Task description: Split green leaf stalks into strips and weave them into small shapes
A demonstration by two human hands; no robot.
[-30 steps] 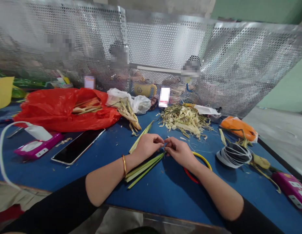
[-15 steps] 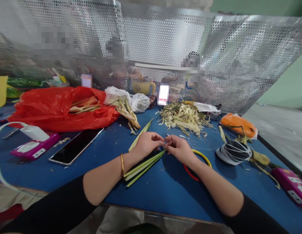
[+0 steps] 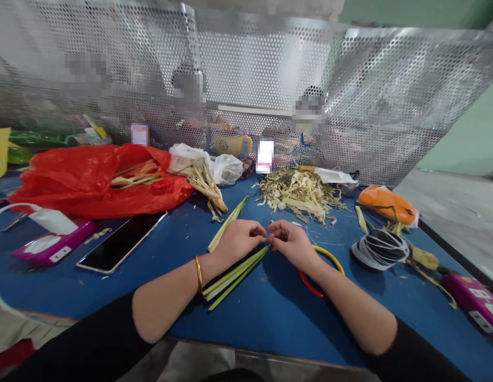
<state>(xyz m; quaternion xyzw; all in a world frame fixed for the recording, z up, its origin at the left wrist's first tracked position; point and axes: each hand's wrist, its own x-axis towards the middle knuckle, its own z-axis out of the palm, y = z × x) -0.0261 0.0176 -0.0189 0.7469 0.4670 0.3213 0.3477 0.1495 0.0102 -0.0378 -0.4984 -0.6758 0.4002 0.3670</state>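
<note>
My left hand (image 3: 241,237) is closed in a pinch at the tips of several green leaf strips (image 3: 234,278), which fan out under my wrist toward the table's front edge. Fingertip to fingertip with it, my right hand (image 3: 291,241) is pinched too; what lies between those fingertips is too small to make out. Another pale green strip (image 3: 229,223) lies just behind my left hand. Under my right forearm rests a red and yellow ring (image 3: 329,255).
Behind my hands lies a heap of shredded dry leaves (image 3: 297,193). A red plastic bag (image 3: 87,180), a dark phone (image 3: 122,244) and a purple power strip (image 3: 55,246) are at left. A wound spool (image 3: 380,249) sits at right. A perforated metal screen (image 3: 262,63) closes off the back.
My left fingers have curled slightly and stay close to the right fingertips. The view has shifted a little; the objects on the table look unmoved.
</note>
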